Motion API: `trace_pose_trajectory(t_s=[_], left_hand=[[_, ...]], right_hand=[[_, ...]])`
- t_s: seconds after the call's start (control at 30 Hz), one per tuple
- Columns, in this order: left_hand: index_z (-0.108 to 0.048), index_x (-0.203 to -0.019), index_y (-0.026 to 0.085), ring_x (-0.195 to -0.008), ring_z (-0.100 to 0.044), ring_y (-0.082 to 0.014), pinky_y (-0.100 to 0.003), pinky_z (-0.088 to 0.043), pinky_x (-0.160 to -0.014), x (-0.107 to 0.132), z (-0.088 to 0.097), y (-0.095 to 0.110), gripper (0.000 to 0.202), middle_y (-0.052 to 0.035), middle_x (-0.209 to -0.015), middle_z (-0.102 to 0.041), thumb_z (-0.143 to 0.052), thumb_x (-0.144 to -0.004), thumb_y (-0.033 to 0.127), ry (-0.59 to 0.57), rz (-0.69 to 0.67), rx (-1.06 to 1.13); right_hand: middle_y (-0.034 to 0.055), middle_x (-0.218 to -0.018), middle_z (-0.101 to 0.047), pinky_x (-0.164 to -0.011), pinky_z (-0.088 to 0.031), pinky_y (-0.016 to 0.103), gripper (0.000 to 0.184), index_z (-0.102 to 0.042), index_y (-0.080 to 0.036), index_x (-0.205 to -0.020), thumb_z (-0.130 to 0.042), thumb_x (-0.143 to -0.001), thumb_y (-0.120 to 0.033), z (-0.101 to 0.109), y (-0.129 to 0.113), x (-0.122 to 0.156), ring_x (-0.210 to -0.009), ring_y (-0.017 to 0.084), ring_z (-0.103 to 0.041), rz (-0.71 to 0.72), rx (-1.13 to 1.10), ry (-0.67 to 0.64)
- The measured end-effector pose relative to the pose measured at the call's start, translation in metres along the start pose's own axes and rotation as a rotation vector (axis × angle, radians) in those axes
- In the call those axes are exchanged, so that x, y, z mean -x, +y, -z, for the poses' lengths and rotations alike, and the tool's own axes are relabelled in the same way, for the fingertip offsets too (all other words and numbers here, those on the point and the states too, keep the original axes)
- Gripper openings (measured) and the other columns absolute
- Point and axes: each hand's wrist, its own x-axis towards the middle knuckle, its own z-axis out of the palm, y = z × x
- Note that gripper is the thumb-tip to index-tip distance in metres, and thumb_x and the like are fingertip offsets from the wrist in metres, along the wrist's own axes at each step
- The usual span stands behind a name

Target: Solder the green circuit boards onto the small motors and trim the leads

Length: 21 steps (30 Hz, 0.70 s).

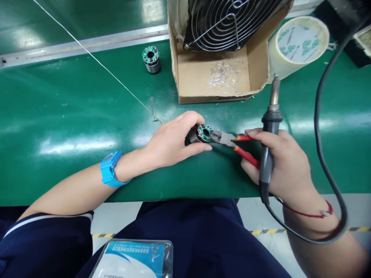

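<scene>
My left hand (174,141) is closed around a small motor stator with a round green circuit board (204,133), holding it on the green belt (72,127). My right hand (282,166) grips red-handled cutting pliers (232,142), whose jaws touch the board's edge. The same hand also holds a black soldering iron (271,131) upright, tip pointing away from me. A blue wrist strap (111,169) is on my left wrist.
A second stator (152,59) stands on the belt at the back. An open cardboard box (214,83) holds wire clippings and a black fan with a wire guard (228,23). A tape roll (295,44) lies right of it. A thin wire (95,58) crosses the belt.
</scene>
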Motion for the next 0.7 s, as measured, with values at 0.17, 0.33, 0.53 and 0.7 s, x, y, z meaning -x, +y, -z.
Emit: trace_pose_trajectory(t_s=[0.17,0.33,0.53,0.7], left_hand=[[-0.052,-0.112,0.019,-0.080,-0.060,-0.0135,-0.025,-0.039,-0.061,0.002,-0.002,-0.001,0.039,-0.0030,-0.104,-0.062,-0.077,-0.086,0.032,0.006,-0.035,-0.109],[-0.053,-0.116,0.017,-0.083,-0.061,-0.0160,-0.026,-0.041,-0.063,0.003,-0.001,0.000,0.041,-0.0059,-0.107,-0.063,-0.076,-0.086,0.033,0.017,-0.073,-0.189],[-0.054,-0.115,0.018,-0.088,-0.062,-0.0179,-0.026,-0.043,-0.066,0.003,0.000,0.000,0.037,-0.0063,-0.106,-0.064,-0.074,-0.088,0.032,0.003,-0.059,-0.218],[-0.053,-0.114,0.018,-0.082,-0.060,-0.0157,-0.026,-0.041,-0.060,0.001,0.003,0.001,0.035,-0.0059,-0.105,-0.063,-0.073,-0.089,0.032,0.037,-0.057,-0.163]], right_hand=[[0.0146,-0.108,-0.069,-0.073,-0.050,0.040,0.048,-0.052,-0.017,-0.129,-0.061,-0.086,-0.034,0.008,0.001,-0.001,-0.085,0.027,-0.059,0.097,0.029,-0.077],[0.0118,-0.093,-0.066,-0.066,-0.046,0.037,0.043,-0.057,-0.015,-0.125,-0.060,-0.089,-0.038,0.015,0.002,-0.003,-0.078,0.025,-0.057,0.120,0.096,-0.085],[0.0064,-0.078,-0.062,-0.061,-0.042,0.034,0.036,-0.063,-0.018,-0.119,-0.062,-0.089,-0.039,0.016,-0.006,-0.004,-0.068,0.021,-0.055,0.133,0.124,-0.015],[0.0036,-0.071,-0.060,-0.056,-0.042,0.032,0.033,-0.064,-0.020,-0.118,-0.061,-0.091,-0.038,0.016,-0.012,-0.008,-0.062,0.019,-0.054,0.114,0.141,0.024]])
